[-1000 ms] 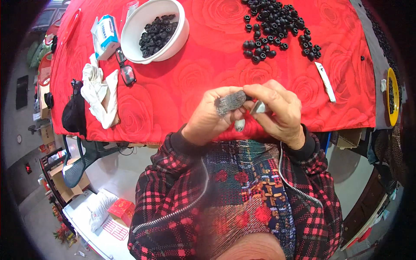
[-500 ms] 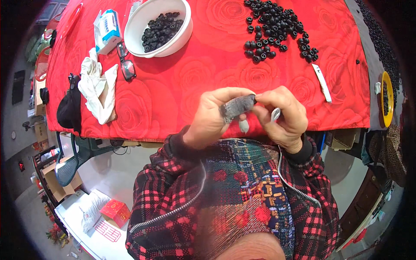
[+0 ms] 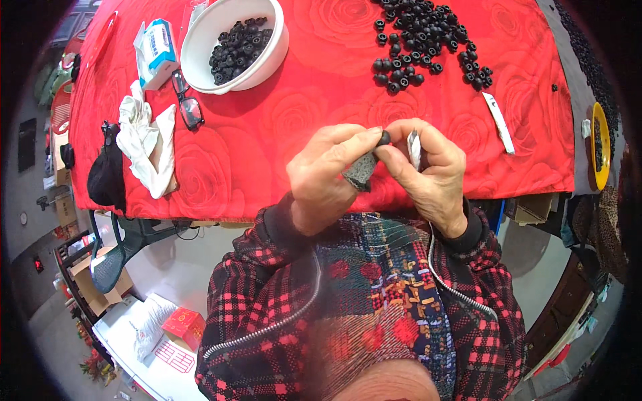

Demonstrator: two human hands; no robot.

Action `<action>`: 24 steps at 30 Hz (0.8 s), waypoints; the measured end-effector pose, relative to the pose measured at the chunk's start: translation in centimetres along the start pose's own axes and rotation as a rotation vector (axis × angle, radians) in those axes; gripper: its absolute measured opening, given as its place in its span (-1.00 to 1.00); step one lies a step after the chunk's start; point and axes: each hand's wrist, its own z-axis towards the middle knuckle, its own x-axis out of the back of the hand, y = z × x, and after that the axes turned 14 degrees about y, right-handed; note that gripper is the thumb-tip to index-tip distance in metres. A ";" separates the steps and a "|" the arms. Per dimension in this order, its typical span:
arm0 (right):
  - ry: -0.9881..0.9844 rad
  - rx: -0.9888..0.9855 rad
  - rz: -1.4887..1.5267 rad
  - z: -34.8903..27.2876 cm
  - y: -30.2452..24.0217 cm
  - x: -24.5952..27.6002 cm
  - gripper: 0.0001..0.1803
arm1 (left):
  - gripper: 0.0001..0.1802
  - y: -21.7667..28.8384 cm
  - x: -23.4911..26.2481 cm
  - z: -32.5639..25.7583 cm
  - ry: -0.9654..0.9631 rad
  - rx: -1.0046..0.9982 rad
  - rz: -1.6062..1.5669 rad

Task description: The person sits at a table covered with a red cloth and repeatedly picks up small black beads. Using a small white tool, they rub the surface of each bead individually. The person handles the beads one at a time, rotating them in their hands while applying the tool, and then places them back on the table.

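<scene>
Both of my hands meet over the near edge of the red tablecloth (image 3: 267,180). My left hand (image 3: 319,167) is closed around a rough grey pad (image 3: 362,170), whose lower end shows below the fingers. At the fingertips of both hands is a small round black piece (image 3: 383,139), like those on the table. My right hand (image 3: 433,160) pinches at that piece with thumb and forefinger. It also keeps a slim, silvery, pointed tool (image 3: 414,148) between its fingers, its lower part hidden. Beyond the hands lies a pile of black pieces (image 3: 418,40), cup-like with round openings.
A white bowl (image 3: 277,60) with more black pieces stands at the far left. Near it are eyeglasses (image 3: 190,110), a blue-and-white box (image 3: 157,53), white gloves (image 3: 139,137) and a black cap (image 3: 105,170). A white strip (image 3: 498,123) lies right, a yellow plate (image 3: 601,167) further right.
The grey pad has turned and slipped mostly behind my left fingers. Both hands have risen slightly, and the black piece now shows more plainly. The silvery tool points more upright.
</scene>
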 end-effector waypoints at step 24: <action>-0.049 0.832 -0.191 1.0 1.1 1.0 -0.60 | -0.76 0.1 1.4 -0.3 -0.316 1.309 -0.936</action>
